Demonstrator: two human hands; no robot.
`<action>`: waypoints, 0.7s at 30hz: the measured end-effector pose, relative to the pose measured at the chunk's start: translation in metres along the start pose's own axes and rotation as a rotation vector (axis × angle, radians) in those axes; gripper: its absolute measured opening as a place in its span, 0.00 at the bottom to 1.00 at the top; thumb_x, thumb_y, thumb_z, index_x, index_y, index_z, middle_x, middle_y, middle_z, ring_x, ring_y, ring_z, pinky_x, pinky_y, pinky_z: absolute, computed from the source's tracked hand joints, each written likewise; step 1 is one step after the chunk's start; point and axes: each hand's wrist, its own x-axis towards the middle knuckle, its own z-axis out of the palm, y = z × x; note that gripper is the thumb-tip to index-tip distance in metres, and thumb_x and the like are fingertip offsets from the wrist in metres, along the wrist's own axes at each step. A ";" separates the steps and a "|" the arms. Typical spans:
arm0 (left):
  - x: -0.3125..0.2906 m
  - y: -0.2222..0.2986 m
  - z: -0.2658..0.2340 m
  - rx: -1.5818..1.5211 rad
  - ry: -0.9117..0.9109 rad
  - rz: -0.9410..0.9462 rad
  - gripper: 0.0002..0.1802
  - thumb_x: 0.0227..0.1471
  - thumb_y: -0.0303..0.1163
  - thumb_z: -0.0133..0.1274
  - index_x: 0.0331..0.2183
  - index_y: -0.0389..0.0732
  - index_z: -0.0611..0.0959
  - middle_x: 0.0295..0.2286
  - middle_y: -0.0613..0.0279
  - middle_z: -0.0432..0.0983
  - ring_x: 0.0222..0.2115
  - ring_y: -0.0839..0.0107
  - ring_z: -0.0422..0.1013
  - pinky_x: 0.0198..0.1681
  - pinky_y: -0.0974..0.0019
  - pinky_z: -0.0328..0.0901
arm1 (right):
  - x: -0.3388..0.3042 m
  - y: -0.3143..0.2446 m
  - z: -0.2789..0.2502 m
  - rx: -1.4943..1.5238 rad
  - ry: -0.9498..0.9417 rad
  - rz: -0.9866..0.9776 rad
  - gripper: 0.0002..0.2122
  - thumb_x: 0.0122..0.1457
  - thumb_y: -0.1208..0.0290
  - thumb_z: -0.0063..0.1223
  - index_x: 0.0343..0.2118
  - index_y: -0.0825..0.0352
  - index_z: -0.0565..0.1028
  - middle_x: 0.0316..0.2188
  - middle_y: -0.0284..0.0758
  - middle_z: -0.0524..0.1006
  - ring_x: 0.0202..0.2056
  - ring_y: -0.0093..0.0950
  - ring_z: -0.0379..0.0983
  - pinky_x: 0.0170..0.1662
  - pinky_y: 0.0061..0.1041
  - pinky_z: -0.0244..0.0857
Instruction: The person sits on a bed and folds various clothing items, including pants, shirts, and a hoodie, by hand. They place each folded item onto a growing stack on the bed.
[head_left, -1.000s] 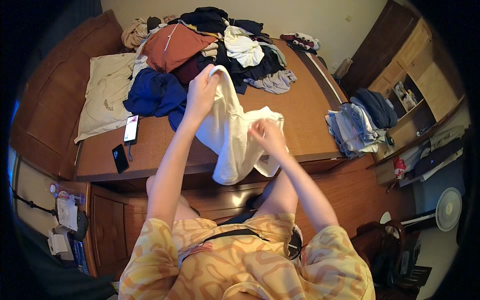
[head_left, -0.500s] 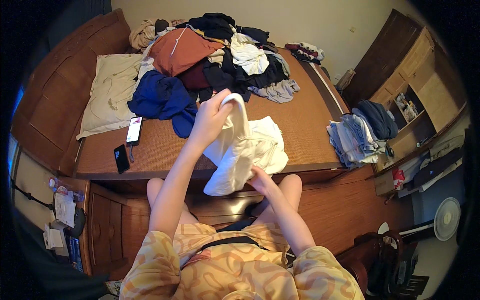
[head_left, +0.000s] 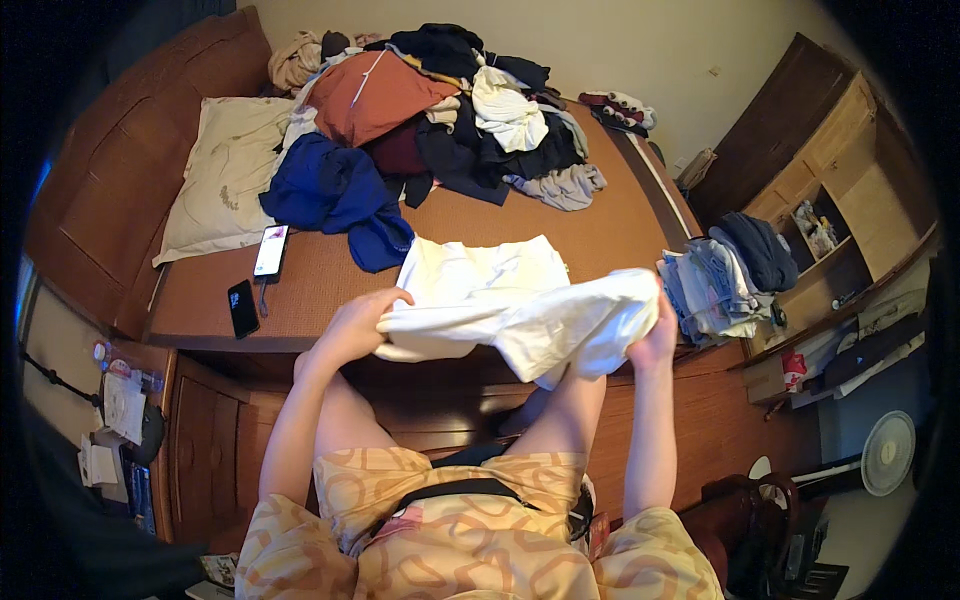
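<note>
A white garment [head_left: 500, 315] is stretched sideways between my two hands, above my lap and the near edge of the bed. My left hand [head_left: 362, 325] is closed on its left end. My right hand [head_left: 655, 335] grips the other end, where the cloth bunches up. Part of the white cloth lies on the bed just beyond. Whether it is a top or trousers cannot be made out. Nearest to my right hand is a stack of folded clothes [head_left: 710, 290], mostly light blue with dark pieces on top.
A big heap of clothes [head_left: 460, 150] covers the far part of the bed [head_left: 620, 230]. Left of it lie a dark blue garment [head_left: 325, 185], a pillow [head_left: 225, 180] and two phones [head_left: 270, 252]. A fan [head_left: 888, 453] stands at the right, below an open wooden cabinet [head_left: 870, 170].
My left hand has come down and toward me from its raised position. My right hand has moved right and slightly up, pulling the white garment out wide.
</note>
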 end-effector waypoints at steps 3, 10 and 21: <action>-0.002 -0.014 -0.006 0.287 0.209 -0.039 0.14 0.38 0.18 0.47 0.31 0.44 0.77 0.30 0.61 0.72 0.37 0.60 0.69 0.37 0.59 0.64 | 0.000 -0.026 0.024 -0.045 -0.027 -0.068 0.21 0.62 0.58 0.33 0.46 0.71 0.69 0.45 0.43 0.72 0.47 0.37 0.68 0.52 0.36 0.60; -0.009 -0.041 -0.019 0.401 0.581 -0.197 0.07 0.39 0.23 0.49 0.26 0.45 0.77 0.24 0.62 0.72 0.29 0.58 0.71 0.30 0.57 0.65 | -0.004 -0.046 0.072 -0.238 0.039 -0.343 0.19 0.63 0.59 0.32 0.47 0.68 0.68 0.44 0.39 0.72 0.44 0.33 0.69 0.49 0.34 0.63; -0.010 -0.033 -0.067 0.289 0.901 -0.121 0.09 0.36 0.18 0.45 0.25 0.39 0.76 0.24 0.53 0.72 0.28 0.52 0.70 0.30 0.57 0.64 | 0.037 -0.187 0.147 -0.660 -0.029 -0.884 0.15 0.59 0.72 0.39 0.47 0.72 0.66 0.43 0.43 0.71 0.42 0.35 0.72 0.44 0.35 0.71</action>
